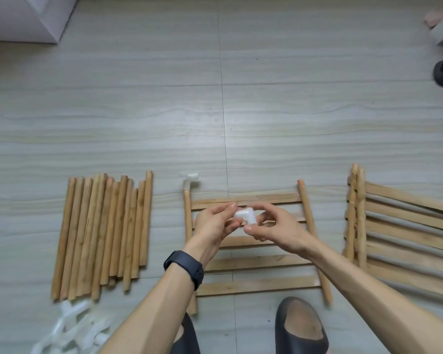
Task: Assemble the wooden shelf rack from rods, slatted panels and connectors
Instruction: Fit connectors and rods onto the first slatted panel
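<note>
Both hands pinch one white connector [244, 216] between them: the left hand [213, 224] curls thumb and fingers round its 9 o'clock side, and the right hand [274, 227] nips its 3 o'clock side between thumb and forefinger, the other fingers loosely bent. The piece is held above a slatted panel [261, 261] lying flat on the floor [266, 111], whose side rod at 11 o'clock bears a fitted connector [190, 182]. At 9 o'clock from the grip lies a row of loose rods [100, 233]; at 3 o'clock, a stack of panels [399, 233]; at 7 o'clock, a blurred heap of connectors [72, 330]. A black watch [186, 264] circles the left wrist; a dark slipper [301, 328] sits at 5 o'clock
</note>
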`<state>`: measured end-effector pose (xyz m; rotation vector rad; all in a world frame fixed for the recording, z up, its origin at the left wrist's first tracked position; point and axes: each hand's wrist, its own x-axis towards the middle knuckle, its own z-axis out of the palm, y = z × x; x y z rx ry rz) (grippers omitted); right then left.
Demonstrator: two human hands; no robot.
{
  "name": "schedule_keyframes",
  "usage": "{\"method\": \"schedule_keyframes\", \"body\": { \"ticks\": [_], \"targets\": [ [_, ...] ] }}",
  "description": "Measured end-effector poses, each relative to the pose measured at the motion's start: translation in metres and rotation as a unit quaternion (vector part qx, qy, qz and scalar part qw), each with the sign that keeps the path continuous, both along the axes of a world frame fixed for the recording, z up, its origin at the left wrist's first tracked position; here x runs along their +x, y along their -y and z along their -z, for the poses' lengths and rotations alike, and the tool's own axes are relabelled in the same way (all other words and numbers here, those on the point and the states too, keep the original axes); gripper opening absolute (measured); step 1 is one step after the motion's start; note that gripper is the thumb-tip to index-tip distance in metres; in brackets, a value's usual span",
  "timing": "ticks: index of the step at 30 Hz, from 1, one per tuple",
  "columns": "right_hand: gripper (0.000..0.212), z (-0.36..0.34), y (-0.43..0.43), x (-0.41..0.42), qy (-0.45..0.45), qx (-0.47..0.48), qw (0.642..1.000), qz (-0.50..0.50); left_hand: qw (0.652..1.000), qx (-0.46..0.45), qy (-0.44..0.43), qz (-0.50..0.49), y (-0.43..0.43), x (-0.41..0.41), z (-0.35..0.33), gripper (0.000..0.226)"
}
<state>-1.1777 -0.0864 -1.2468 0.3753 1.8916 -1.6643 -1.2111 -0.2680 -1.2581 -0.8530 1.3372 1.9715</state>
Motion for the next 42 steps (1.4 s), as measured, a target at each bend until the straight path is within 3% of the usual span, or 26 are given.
{"method": "schedule_keyframes", "body": {
  "ticks": [5, 8, 12, 16, 20, 22, 24, 26, 27, 29, 32, 36, 42],
  "targets": [
    [0.047, 0.005, 0.001, -0.003, -0.041, 0.071, 0.997, 0.012, 1.0, -0.006, 0.007, 0.0, -0.002, 0.0, 0.007, 0.028],
    [0.05, 0.006, 0.002, -0.005, 0.037, 0.005, 0.997, 0.073, 0.998, -0.028, -0.032, 0.049, -0.006, 0.004, 0.008, 0.025],
    [0.057, 0.006, -0.001, -0.007, 0.134, -0.052, 0.982, 0.127, 0.977, -0.131, -0.097, 0.141, -0.008, 0.012, 0.007, 0.019],
    [0.054, 0.009, -0.001, -0.008, 0.164, -0.091, 0.968, 0.165, 0.975, -0.144, -0.1, 0.138, -0.008, 0.014, 0.007, 0.021],
    [0.031, 0.012, -0.006, -0.01, 0.189, -0.131, 0.961, 0.154, 0.978, -0.121, -0.092, 0.145, -0.005, 0.014, 0.01, 0.025],
    [0.037, 0.013, -0.008, -0.011, 0.184, -0.129, 0.963, 0.146, 0.97, -0.152, -0.112, 0.152, -0.002, 0.015, 0.014, 0.026],
    [0.053, 0.013, -0.012, -0.016, 0.149, -0.088, 0.974, 0.147, 0.921, -0.296, -0.174, 0.186, 0.004, 0.018, 0.024, 0.032],
    [0.052, 0.015, -0.024, -0.027, 0.093, -0.019, 0.982, 0.163, 0.795, -0.486, -0.251, 0.264, 0.018, 0.022, 0.032, 0.05],
    [0.048, 0.015, -0.033, -0.034, 0.062, 0.021, 0.983, 0.174, 0.732, -0.537, -0.275, 0.317, 0.026, 0.022, 0.036, 0.061],
    [0.043, 0.014, -0.052, -0.05, 0.002, 0.102, 0.976, 0.192, 0.64, -0.56, -0.279, 0.446, 0.045, 0.022, 0.047, 0.079],
    [0.042, 0.014, -0.078, -0.072, -0.055, 0.193, 0.958, 0.207, 0.552, -0.551, -0.25, 0.573, 0.065, 0.027, 0.063, 0.089],
    [0.037, 0.022, -0.096, -0.087, -0.077, 0.233, 0.949, 0.197, 0.529, -0.558, -0.235, 0.595, 0.068, 0.029, 0.069, 0.088],
    [0.036, 0.033, -0.105, -0.095, -0.051, 0.228, 0.958, 0.164, 0.524, -0.558, -0.218, 0.606, 0.067, 0.029, 0.069, 0.086]
  ]
}}
